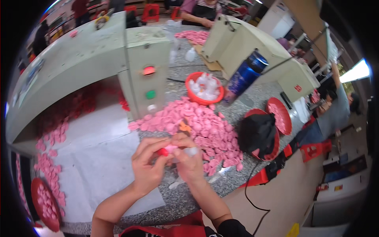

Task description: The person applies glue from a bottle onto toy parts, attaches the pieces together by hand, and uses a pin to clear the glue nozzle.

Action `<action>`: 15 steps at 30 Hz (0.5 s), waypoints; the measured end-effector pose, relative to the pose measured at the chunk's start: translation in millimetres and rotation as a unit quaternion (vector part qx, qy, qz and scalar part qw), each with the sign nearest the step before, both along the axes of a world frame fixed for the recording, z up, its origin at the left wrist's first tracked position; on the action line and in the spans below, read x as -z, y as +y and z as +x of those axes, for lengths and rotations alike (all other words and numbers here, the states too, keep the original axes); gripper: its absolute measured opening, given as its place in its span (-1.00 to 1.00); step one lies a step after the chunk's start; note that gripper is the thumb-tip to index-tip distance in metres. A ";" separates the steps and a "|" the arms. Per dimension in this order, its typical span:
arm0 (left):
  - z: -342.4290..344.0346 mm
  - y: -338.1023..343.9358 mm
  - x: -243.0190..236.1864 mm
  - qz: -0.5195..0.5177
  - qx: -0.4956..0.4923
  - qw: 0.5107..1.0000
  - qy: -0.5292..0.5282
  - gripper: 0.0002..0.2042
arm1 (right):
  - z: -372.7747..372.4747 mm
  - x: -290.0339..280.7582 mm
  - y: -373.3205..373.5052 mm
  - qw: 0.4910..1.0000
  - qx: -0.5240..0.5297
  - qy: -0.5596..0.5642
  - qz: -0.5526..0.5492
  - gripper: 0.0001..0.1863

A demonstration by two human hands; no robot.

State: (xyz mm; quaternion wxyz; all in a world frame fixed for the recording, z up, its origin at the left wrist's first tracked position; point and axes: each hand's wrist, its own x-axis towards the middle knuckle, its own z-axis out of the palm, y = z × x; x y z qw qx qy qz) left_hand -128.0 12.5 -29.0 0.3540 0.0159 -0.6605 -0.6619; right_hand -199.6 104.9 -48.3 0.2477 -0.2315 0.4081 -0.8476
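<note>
Close together over the front of the granite table, both of my hands are closed around small parts. My left hand (147,168) pinches a small pink piece (171,149) with a bright red part at its left end. Fingers of my right hand (192,168) meet the other side of this piece. A small translucent white bottle (192,151) is also held in my right hand, partly hidden by the fingers. Just beyond the hands spreads a heap of pink, rounded pieces (197,126), with an orange item (184,126) lying among them.
A pale machine housing (146,59) with coloured buttons stands at left over white sheet (106,170). Behind the heap are a red bowl (204,102) of translucent bottles and a blue can (246,77). Black cloth (256,132) covers a red basin at right. Another person (199,14) sits across the table.
</note>
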 end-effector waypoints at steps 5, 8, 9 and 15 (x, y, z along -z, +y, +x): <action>1.0 3.6 2.4 -0.012 -0.024 0.999 0.026 -0.70 | 3.2 -11.7 0.6 0.999 -0.001 -0.022 0.038 -0.82; 2.3 11.7 -0.8 -0.010 -0.028 1.000 0.007 -0.71 | -3.8 -11.1 11.0 0.998 -0.033 -0.042 0.044 -0.80; 1.9 12.5 -3.3 -0.004 -0.020 1.000 -0.023 -0.71 | -6.8 -9.9 13.8 0.996 -0.052 -0.055 0.045 -0.79; 9.8 -18.4 -5.3 0.116 0.060 0.982 -0.136 -0.73 | -16.0 -19.8 18.4 0.992 -0.071 -0.029 0.104 -0.75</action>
